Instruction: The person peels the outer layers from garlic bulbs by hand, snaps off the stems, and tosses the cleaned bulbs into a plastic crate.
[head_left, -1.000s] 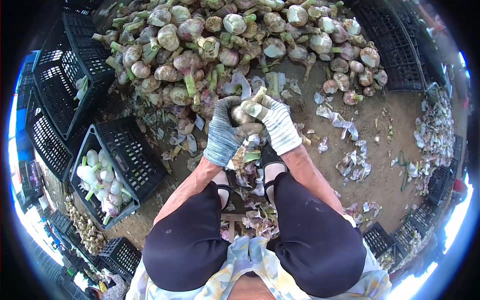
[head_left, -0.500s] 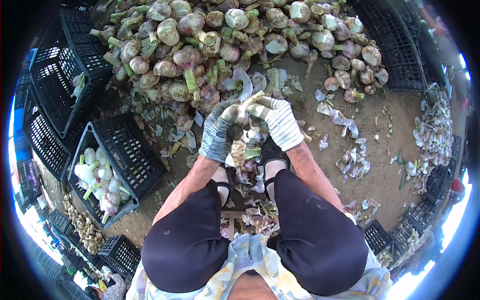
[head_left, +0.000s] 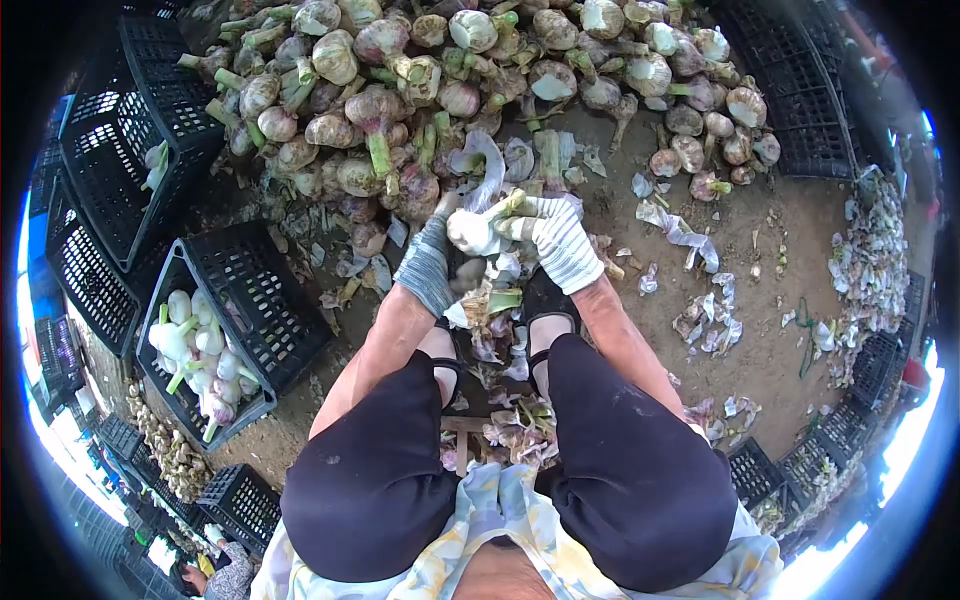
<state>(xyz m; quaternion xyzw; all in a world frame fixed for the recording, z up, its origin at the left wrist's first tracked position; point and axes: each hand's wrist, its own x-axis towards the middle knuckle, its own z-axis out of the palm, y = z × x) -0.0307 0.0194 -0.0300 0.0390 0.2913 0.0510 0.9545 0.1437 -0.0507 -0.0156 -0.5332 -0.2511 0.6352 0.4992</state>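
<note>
The person sits low over the dirt floor [head_left: 770,330], knees apart, both gloved hands raised together just in front of the big heap of unpeeled garlic [head_left: 470,80]. The left hand [head_left: 428,262], in a grey-blue knit glove, is curled under and around a pale garlic bulb [head_left: 468,232], holding it from the left side. The right hand [head_left: 560,245], in a white striped glove, closes on the bulb's green stem end from the right, fingers pinched tight on it. The bulb sits between the two gloves, above the feet in black sandals [head_left: 545,335], and it looks mostly white, though its far side is hidden by the fingers, so I cannot say whether any skin clings there.

Loose papery skins [head_left: 505,350] lie scattered under the hands and between the knees, with more strewn across the floor to the right. To the left stands a black plastic crate [head_left: 260,300] holding cleaned white bulbs [head_left: 195,350] with short green stems. Another black crate [head_left: 120,150] lies further left, nearly bare inside. At the bottom left edge, another person's hand [head_left: 200,580] shows near stacked crates.
</note>
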